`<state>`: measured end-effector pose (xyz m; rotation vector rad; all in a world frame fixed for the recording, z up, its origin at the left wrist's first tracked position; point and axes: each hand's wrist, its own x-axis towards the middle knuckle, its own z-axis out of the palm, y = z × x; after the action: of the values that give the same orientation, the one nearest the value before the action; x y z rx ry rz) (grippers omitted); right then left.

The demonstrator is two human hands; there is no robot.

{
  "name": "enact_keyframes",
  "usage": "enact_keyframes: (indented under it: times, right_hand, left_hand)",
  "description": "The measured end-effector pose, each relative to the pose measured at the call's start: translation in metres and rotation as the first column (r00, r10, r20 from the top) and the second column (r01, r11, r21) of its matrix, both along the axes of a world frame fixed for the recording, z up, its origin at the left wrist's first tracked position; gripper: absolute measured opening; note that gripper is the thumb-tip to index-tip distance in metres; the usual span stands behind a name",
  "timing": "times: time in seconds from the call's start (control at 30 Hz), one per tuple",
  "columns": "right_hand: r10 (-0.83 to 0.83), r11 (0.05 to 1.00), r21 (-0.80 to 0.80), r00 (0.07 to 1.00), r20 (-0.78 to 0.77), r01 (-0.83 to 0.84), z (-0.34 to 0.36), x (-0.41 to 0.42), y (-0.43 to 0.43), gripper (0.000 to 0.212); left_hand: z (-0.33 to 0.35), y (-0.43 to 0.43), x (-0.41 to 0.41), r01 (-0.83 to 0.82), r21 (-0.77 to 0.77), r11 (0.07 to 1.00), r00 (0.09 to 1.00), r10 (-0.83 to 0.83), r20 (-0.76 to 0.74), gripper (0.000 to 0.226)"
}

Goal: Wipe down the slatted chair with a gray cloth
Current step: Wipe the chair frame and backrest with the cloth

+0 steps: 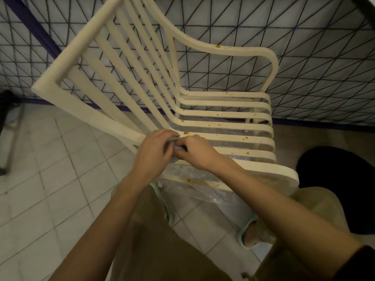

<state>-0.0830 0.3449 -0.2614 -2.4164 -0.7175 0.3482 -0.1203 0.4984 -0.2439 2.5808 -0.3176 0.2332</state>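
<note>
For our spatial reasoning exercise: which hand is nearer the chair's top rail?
Left. The left hand is below and right of the top rail; the right hand is farther right still, over the seat slats. Both pinch the cloth.

- I see the chair (223, 113) cream, dotted with orange-brown spots.
- The cloth (175, 144): gray.
- Backdrop (304, 47): white, dark triangle-grid lines.
- Floor tiles (50, 159): pale gray.
- Trousers (154, 230): brown.

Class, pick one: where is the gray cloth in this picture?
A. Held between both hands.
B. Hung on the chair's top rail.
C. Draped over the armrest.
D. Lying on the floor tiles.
A: the cloth shows as a gray bit pinched between the left hand and right hand, over the seat of the chair.
</note>
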Motion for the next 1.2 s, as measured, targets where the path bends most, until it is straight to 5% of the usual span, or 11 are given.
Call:
enact_keyframes:
  times: [0.3,0.9,1.2]
  right_hand:
    - [-0.046,0.992,0.124,0.997,0.061,0.038,-0.017,-0.012,-0.018,0.018]
    - [-0.196,0.974,0.134,0.975,0.104,0.182,-0.018,-0.060,-0.189,0.025]
    - [-0.472,0.764,0.435,0.872,-0.126,0.477,-0.033,-0.082,-0.219,0.033]
  left_hand:
    - [0.000,-0.008,-0.001,0.080,-0.043,0.996,0.997,-0.081,-0.014,0.019]
    - [-0.019,-0.062,-0.013,0.172,-0.072,0.982,0.977,-0.179,-0.114,0.017]
    - [-0.023,-0.062,-0.014,0.167,-0.056,0.984,0.979,-0.173,-0.109,0.020]
